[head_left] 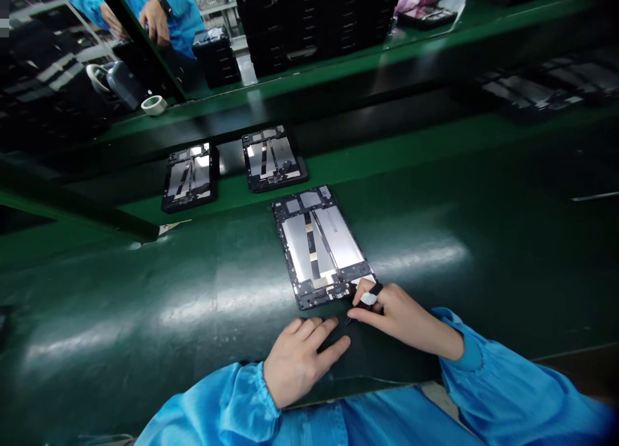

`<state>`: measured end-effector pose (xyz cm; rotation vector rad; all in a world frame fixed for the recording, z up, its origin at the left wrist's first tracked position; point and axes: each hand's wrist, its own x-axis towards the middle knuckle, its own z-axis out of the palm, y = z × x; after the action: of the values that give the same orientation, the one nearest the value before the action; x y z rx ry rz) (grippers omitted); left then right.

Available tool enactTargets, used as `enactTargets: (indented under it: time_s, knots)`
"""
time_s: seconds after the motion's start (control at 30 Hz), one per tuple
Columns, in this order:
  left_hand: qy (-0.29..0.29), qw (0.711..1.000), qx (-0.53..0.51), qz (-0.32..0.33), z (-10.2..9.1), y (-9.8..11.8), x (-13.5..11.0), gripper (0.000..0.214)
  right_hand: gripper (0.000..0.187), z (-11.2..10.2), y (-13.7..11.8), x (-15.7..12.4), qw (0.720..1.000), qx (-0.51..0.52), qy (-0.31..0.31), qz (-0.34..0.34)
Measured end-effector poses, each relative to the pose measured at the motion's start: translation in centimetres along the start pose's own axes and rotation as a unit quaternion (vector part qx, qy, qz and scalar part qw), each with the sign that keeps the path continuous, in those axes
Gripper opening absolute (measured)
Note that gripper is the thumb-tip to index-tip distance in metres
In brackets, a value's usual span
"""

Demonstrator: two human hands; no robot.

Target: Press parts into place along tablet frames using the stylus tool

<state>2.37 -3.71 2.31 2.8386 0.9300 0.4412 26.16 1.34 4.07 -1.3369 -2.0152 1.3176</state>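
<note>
A tablet (338,233) with its back off lies on the green work surface, showing silver battery panels, a dark ribbon cable and a black frame. Just below its lower edge, my left hand (302,356) rests flat on the surface with fingers stretched and holds nothing. At the tablet's lower right corner, my right hand (387,307) is closed around slim dark tweezers (370,298) with a white patch on them. Their narrow tip points down and left, just off the tablet's edge. The fingers hide part of that corner.
Two more opened tablets, one left (188,175) and one nearer the middle (273,156), sit behind. A tape roll (154,105) stands on the green ledge (290,78). A green post (97,207) juts in at left. Beyond are stacked black trays (319,27) and a co-worker's hands (155,19).
</note>
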Motion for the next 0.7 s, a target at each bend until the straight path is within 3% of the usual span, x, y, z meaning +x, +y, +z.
enactTargets:
  time_s: [0.7]
  knots:
    - [-0.003, 1.0, 0.006, -0.001, -0.09, -0.11, 0.07, 0.027, 0.018, 1.04, 0.36, -0.17, 0.999, 0.029, 0.014, 0.031]
